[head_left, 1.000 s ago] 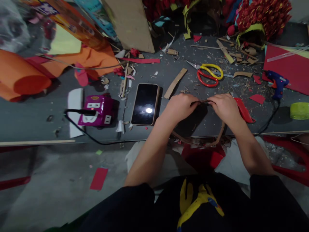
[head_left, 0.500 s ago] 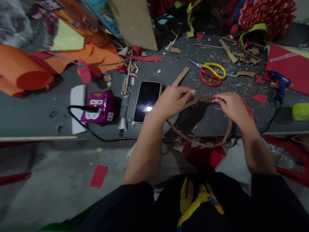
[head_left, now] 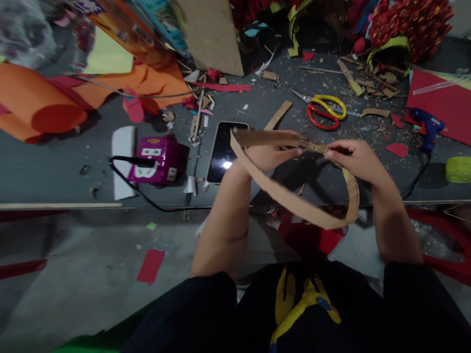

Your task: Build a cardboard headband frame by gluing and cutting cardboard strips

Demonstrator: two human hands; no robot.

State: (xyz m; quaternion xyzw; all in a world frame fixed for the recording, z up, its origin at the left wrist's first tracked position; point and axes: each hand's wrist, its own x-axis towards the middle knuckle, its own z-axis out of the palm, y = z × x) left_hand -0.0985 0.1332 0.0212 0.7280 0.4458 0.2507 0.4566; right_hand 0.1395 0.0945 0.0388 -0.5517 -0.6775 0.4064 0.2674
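A loop of brown cardboard strip (head_left: 290, 198) is held up over the table's front edge, tilted so its flat face shows. My left hand (head_left: 270, 154) pinches it near a rough joint at the back, with part of the strip passing over the fingers. On the other side of that joint, my right hand (head_left: 351, 156) grips the loop between thumb and fingers. Beside my left wrist lies a black phone (head_left: 225, 154). Scissors (head_left: 326, 112) with red and yellow handles rest behind the loop.
A purple power socket block (head_left: 159, 161) with a black cable sits left. At the right are a blue glue gun (head_left: 427, 127) and a green tape roll (head_left: 458, 169). Orange sheets (head_left: 154, 83), a cardboard panel (head_left: 213, 37) and cardboard scraps lie toward the back.
The cardboard loop has turned in my hands, so its left side is raised over my left hand and its broad face shows. Both hands still hold it near the joint.
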